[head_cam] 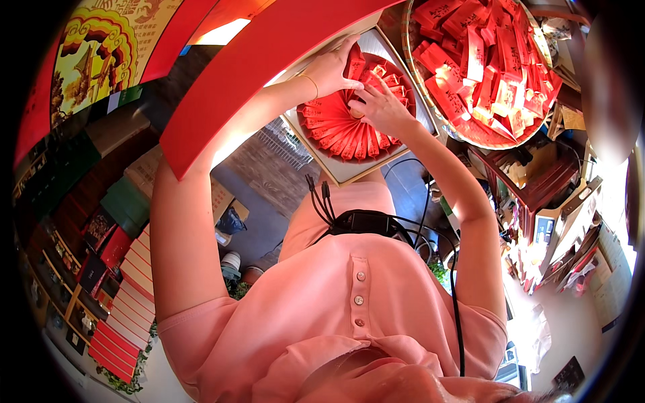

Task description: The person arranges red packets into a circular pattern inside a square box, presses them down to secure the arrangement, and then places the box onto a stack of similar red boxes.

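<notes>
An open gift box (pixel 347 177) lies before me, its large red lid (pixel 252 65) raised on the left. Red paper packets (pixel 332 132) with dark writing are fanned in a ring inside the box's round recess. At the ring's upper left, my left hand (pixel 330 70) reaches over, thumb and fingers spread around a red packet (pixel 355 63); whether it grips the packet is not clear. My right hand (pixel 385 108) rests over the middle and upper right of the ring, fingertips on the packets near a small round tan centre (pixel 356 113).
A round woven basket (pixel 409 60) heaped with loose red packets (pixel 499 65) stands at upper right. Black cables (pixel 322 201) and a black pouch (pixel 363 223) are at my waist. Dark red wooden furniture (pixel 541 189) with papers stands right; stacked boxes (pixel 123 206) stand left.
</notes>
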{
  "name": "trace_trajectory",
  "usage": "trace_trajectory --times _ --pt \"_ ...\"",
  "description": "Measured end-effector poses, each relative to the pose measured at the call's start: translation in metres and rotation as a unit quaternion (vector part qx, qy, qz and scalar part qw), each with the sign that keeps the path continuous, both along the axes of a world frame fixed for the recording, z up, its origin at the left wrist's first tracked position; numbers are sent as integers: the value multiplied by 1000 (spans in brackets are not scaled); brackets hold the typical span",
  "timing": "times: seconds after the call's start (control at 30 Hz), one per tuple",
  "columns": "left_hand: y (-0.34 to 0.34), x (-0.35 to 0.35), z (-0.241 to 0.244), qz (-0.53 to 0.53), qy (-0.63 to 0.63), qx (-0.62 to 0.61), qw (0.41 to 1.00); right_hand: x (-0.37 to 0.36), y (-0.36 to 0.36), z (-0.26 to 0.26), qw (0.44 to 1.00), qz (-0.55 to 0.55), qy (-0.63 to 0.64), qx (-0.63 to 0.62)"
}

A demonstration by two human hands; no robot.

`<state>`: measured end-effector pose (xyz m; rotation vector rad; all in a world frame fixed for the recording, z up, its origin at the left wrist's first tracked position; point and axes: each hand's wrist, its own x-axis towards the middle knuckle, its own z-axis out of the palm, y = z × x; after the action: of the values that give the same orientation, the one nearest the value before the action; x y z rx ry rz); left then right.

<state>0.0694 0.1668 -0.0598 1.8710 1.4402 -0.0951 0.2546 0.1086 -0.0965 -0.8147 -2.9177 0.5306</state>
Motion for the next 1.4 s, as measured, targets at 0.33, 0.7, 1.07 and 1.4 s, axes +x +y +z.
trace_trajectory --times 0.33,0.7,1.07,1.4 --pt "4 -9 -12 -216 87 384 894 1 0 -1 999 -14 29 -6" --pt "17 -2 -13 -177 114 232 950 2 -1 -3 999 -16 22 29" --pt "27 -6 -2 -220 71 80 970 3 -4 3 999 -27 -14 34" --pt "15 -9 -25 -271 122 164 941 2 -3 7 999 -28 -34 19"
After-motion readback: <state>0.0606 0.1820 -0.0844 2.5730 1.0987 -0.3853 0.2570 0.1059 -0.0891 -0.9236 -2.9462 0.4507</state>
